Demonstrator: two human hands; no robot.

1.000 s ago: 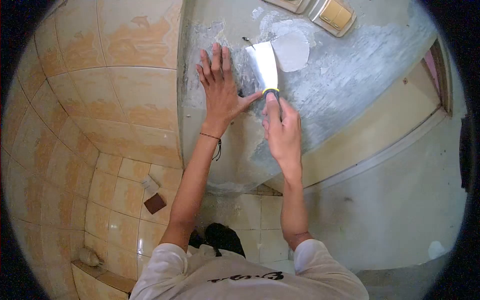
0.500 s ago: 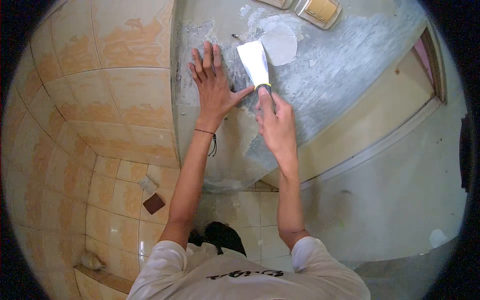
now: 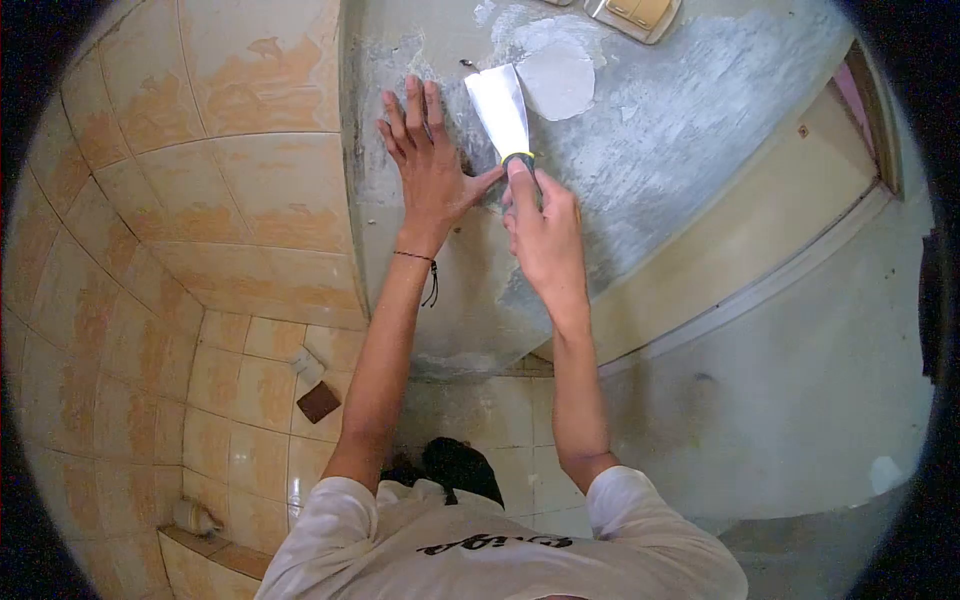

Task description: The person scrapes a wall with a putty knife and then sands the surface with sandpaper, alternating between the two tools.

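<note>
My right hand (image 3: 545, 230) is wrapped round the dark handle of a putty knife (image 3: 498, 105), its wide metal blade pointing up the wall. The blade lies over the patchy grey wall (image 3: 660, 130), just left of a smooth pale round patch (image 3: 558, 82). My left hand (image 3: 432, 165) rests flat on the wall with fingers spread, left of the blade. Its thumb reaches across to the collar of the putty knife. A small dark spot (image 3: 467, 63) shows on the wall by the blade's top corner.
Above on the wall is a light switch plate (image 3: 635, 15). Orange-patterned tiles (image 3: 265, 80) cover the wall at left. A door (image 3: 740, 240) stands at right. On the tiled floor lie a brown square piece (image 3: 319, 402) and a pale piece (image 3: 307, 366).
The putty knife and my right hand have shifted slightly up and left on the wall. My left hand stays nearly in place, and the view has tilted a little.
</note>
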